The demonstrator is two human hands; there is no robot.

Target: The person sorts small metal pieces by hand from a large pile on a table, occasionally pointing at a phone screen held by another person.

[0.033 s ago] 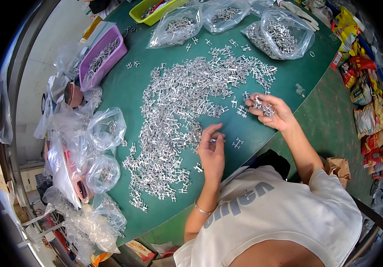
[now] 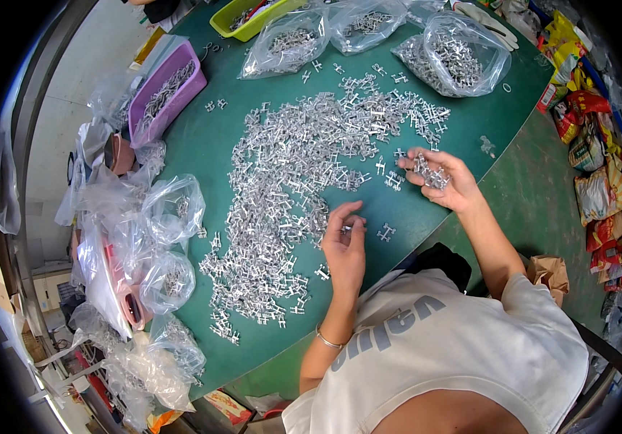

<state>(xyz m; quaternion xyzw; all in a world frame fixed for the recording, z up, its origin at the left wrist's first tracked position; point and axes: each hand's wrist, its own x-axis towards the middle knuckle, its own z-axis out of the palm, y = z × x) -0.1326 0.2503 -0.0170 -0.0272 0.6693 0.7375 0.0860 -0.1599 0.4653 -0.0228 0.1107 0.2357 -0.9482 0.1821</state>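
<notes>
A wide heap of small silver metal pieces (image 2: pixel 282 166), with bar-like bodies and forked ends, is spread over the green table (image 2: pixel 354 304). My right hand (image 2: pixel 454 184), palm up at the heap's right, cups several of these pieces (image 2: pixel 430 172) in its bent fingers. Just left of its fingertips lie a few loose pieces (image 2: pixel 393 179). At the heap's near right edge, my left hand (image 2: pixel 343 249) has its fingers curled in toward the thumb. What it holds, if anything, is hidden. One loose piece (image 2: pixel 386 231) rests on the table between my hands.
Clear bags of metal pieces (image 2: pixel 463 54) stand along the far side, beside a yellow-green basket (image 2: pixel 253 25). A purple basket (image 2: pixel 170 94) sits at the far left. Plastic bags (image 2: pixel 170 210) crowd the left edge. Colourful packages (image 2: pixel 589 152) are piled at the right.
My right hand's fingers have shifted slightly around the metal pieces, which sit a little differently in the palm. The left hand looks almost the same.
</notes>
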